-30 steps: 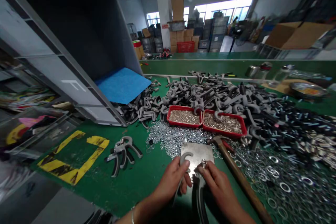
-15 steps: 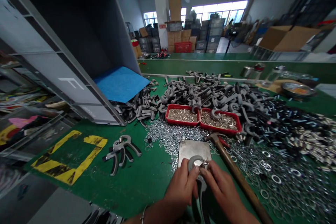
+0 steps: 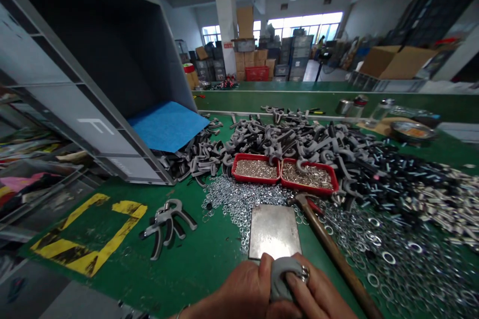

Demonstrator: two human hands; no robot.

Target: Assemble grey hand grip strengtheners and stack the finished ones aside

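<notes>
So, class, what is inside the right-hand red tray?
Inside the red tray are small metal pieces. A grey curved part overlaps the back edge, hiding some. Anything beneath the top layer is covered.

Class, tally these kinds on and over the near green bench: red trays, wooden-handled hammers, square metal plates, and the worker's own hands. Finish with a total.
Red trays: 2
Wooden-handled hammer: 1
Square metal plate: 1
Hands: 2
Total: 6

A green table (image 3: 213,259) bears scattered metal rings (image 3: 239,204), a flat metal plate (image 3: 275,232) and a wooden-handled hammer (image 3: 334,249).
</notes>
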